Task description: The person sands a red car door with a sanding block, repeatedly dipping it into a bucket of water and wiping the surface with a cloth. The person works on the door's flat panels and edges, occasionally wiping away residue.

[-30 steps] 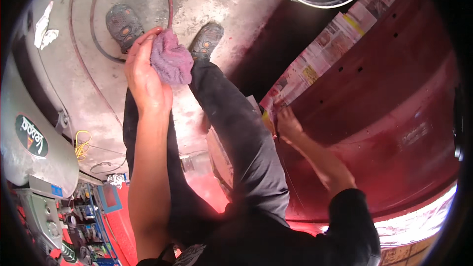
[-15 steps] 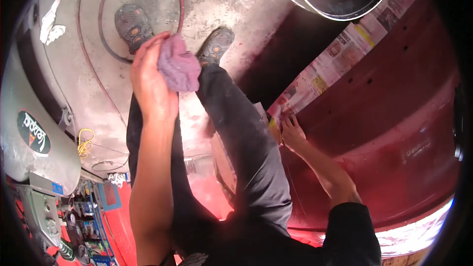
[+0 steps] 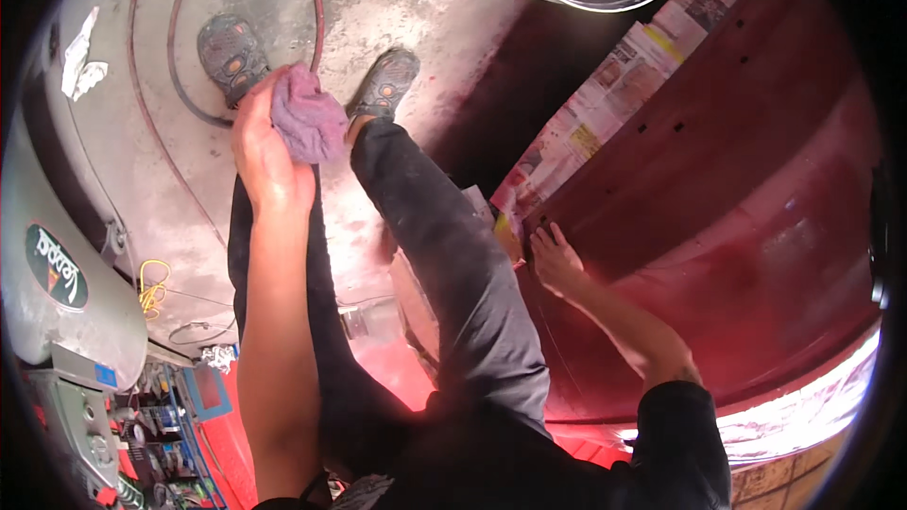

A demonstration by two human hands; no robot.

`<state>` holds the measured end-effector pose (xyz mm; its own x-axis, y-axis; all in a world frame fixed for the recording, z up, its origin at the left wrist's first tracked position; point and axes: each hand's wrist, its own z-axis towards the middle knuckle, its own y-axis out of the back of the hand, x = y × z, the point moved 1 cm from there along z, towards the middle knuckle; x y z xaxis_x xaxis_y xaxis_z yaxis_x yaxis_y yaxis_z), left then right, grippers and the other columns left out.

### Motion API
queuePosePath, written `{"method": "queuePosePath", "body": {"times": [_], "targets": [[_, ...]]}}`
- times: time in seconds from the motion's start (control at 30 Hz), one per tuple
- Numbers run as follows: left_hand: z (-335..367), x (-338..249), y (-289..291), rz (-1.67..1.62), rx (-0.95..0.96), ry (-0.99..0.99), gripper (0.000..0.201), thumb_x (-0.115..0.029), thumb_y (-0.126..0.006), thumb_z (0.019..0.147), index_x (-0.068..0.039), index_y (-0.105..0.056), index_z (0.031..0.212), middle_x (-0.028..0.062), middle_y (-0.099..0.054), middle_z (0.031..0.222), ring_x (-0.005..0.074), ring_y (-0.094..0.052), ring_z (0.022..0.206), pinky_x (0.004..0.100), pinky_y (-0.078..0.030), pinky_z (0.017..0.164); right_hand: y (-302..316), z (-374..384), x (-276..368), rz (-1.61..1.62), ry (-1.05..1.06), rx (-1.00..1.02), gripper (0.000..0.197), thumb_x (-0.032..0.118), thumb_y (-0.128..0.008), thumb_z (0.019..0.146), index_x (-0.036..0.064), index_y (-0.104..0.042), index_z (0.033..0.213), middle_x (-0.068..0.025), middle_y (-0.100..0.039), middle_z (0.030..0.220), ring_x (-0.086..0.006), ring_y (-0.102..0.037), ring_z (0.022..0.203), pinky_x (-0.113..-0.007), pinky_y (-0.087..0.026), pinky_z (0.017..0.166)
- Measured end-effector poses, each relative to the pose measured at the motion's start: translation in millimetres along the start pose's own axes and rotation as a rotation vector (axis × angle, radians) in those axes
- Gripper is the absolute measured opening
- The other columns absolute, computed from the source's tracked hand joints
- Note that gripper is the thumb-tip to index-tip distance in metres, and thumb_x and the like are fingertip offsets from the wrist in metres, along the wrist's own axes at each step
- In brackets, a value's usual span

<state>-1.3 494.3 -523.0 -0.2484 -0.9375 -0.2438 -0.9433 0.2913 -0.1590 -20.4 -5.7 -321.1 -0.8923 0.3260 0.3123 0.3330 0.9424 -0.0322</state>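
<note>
A crumpled purple cloth [image 3: 310, 116] is gripped in my left hand [image 3: 260, 156], which is raised over the floor near my shoes. My right hand [image 3: 556, 262] rests on a dark red, glossy curved panel [image 3: 718, 217] that looks like a vehicle body part. Its fingers are stretched out and slightly apart, close to the panel's left edge. A strip of masking newspaper [image 3: 605, 99] runs along that edge, and its near end lies just beyond my right fingertips.
A round metal drum or bucket [image 3: 605, 0] stands at the top. Hoses [image 3: 142, 94] cross the concrete floor, with white crumpled paper [image 3: 80, 66] at the left. A grey tank [image 3: 57, 255], a yellow cord [image 3: 151, 291] and cluttered shelves [image 3: 156, 425] are on the left.
The view has shifted, moving most of the scene a little left. My right hand has slid away from the newspaper's end, further onto the red panel. My left hand still holds the cloth.
</note>
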Motion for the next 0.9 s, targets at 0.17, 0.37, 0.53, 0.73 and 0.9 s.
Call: {"method": "queuePosePath", "body": {"times": [0.17,0.37,0.53,0.73,0.9], "targets": [[-9,3,-15,0.099,-0.062,-0.151,0.027,-0.012,-0.055,0.104,0.006,-0.072,0.115,0.0111,-0.073,0.108,0.0199,-0.07,0.098,0.0329,-0.056,0.089,114,-28,-151,-0.318,-0.247,0.036,0.06,0.028,-0.053,0.099,0.0029,-0.052,0.153,-0.0101,-0.045,0.163,-0.0301,-0.032,0.156,-0.059,-0.011,0.13],[-6,-6,-23,0.033,-0.034,-0.114,0.026,-0.012,-0.056,0.103,0.005,-0.072,0.115,0.0111,-0.073,0.109,0.0198,-0.07,0.1,0.0329,-0.055,0.091,52,-30,-51,-0.141,-0.276,0.013,0.065,0.029,-0.058,0.095,-0.0022,-0.051,0.152,-0.0165,-0.044,0.163,-0.0347,-0.034,0.154,-0.057,-0.017,0.129],[5,-1,-7,-0.021,-0.084,-0.127,0.026,-0.011,-0.056,0.103,0.005,-0.073,0.114,0.0112,-0.073,0.11,0.0206,-0.07,0.101,0.0334,-0.055,0.093,119,-37,-104,-0.179,-0.202,0.265,0.064,0.03,-0.058,0.095,0.0054,-0.051,0.154,-0.0105,-0.043,0.164,-0.0327,-0.025,0.159,-0.061,-0.014,0.128],[-6,-10,-8,0.059,-0.063,-0.153,0.029,-0.014,-0.056,0.103,0.006,-0.073,0.116,0.0116,-0.074,0.109,0.0206,-0.07,0.098,0.0333,-0.056,0.09,150,-41,-156,-0.432,-0.601,-0.06,0.064,0.023,-0.054,0.098,-0.0056,-0.045,0.154,-0.0145,-0.041,0.166,-0.032,-0.033,0.156,-0.055,-0.02,0.129],[-1,-7,-14,0.053,-0.073,-0.159,0.027,-0.014,-0.058,0.103,0.005,-0.073,0.115,0.0106,-0.073,0.109,0.0201,-0.07,0.099,0.0336,-0.056,0.091,61,-32,-78,-0.171,-0.254,-0.046,0.06,0.029,-0.058,0.095,-0.0006,-0.056,0.147,-0.0142,-0.046,0.162,-0.0361,-0.032,0.156,-0.056,-0.018,0.13]]}}
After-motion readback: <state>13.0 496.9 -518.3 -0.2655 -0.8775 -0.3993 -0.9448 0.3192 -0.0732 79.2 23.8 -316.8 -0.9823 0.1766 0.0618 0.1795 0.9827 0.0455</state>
